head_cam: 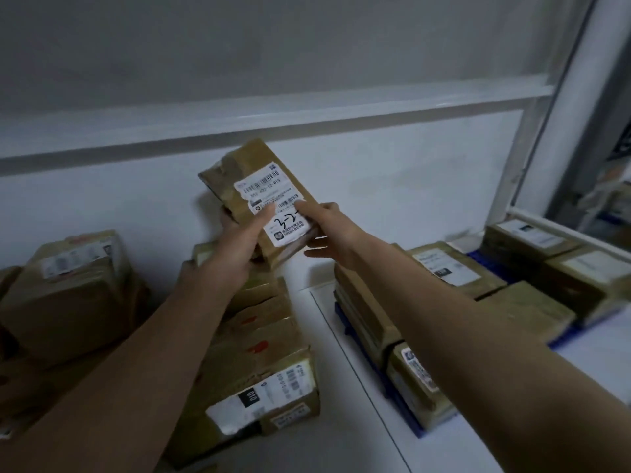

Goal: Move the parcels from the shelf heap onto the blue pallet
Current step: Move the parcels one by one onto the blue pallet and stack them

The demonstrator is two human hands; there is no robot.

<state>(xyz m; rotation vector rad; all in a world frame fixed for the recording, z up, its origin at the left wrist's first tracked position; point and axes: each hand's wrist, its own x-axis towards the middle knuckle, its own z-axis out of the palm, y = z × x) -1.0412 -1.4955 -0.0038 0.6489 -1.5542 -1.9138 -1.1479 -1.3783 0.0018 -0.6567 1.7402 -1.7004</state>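
A small brown parcel [254, 172] with a white shipping label is held up in the air in front of the white wall. My left hand [235, 247] grips its left edge, thumb across the label. My right hand [326, 233] holds its lower right corner, with the thumb on the label and the fingers underneath. Below my left arm lies the heap of brown parcels [259, 363]. To the right, the blue pallet [382, 370] carries several parcels [447, 268] laid flat in rows.
More taped boxes [68, 288] are piled at the far left. A strip of white floor [327, 336] runs between heap and pallet. A white rail [273, 121] crosses the wall, and a metal post [532, 131] stands at the right.
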